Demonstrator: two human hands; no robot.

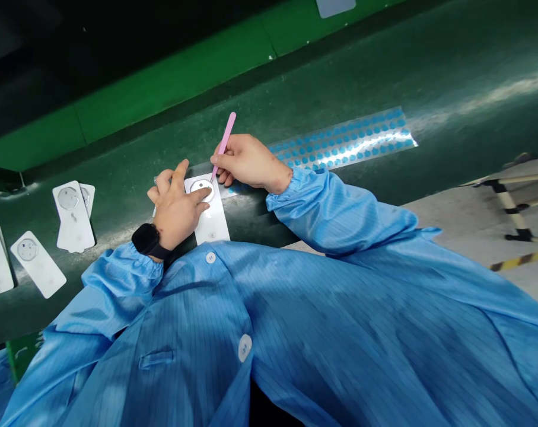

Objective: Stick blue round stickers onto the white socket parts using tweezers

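My right hand (253,160) is closed around a pair of pink tweezers (226,135), held upright like a pen. Their tip meets the round metallic-rimmed part (196,185) near the top of a white rectangular panel (212,227). My left hand (178,207) rests over the panel's left side with its fingers spread; a fingertip and the thumb press on or beside the round part. Under and beyond my right wrist lies a clear strip (340,145) carrying rows of blue dots. Its near end, by the panel, is partly covered by my right hand.
More white panels with round parts lie on the green worktop to the left: an overlapping pair (75,228), a single one (41,270) and others (2,267) at the edge. A green ledge (175,89) runs along the back. A pipe-framed stand (511,207) is at right.
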